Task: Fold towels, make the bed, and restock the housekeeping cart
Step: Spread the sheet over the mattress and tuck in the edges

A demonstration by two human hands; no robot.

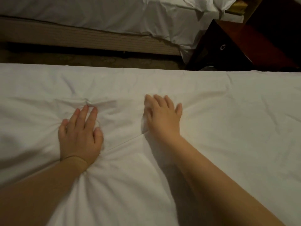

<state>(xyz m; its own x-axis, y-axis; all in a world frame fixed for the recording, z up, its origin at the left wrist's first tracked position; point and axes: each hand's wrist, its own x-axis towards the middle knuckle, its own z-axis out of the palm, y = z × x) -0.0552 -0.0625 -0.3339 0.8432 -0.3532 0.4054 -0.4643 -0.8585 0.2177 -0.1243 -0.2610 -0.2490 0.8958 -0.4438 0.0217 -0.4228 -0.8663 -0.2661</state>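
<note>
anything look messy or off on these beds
Yes. The far bed's sheet hangs crumpled and untucked at its corner beside the dark nightstand. On the near bed's sheet, creases bunch up just past the left hand, which presses flat on it.

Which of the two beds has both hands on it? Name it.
The near bed: the left hand and right hand press flat on its white sheet. The far bed, across the floor, is untouched.
</note>
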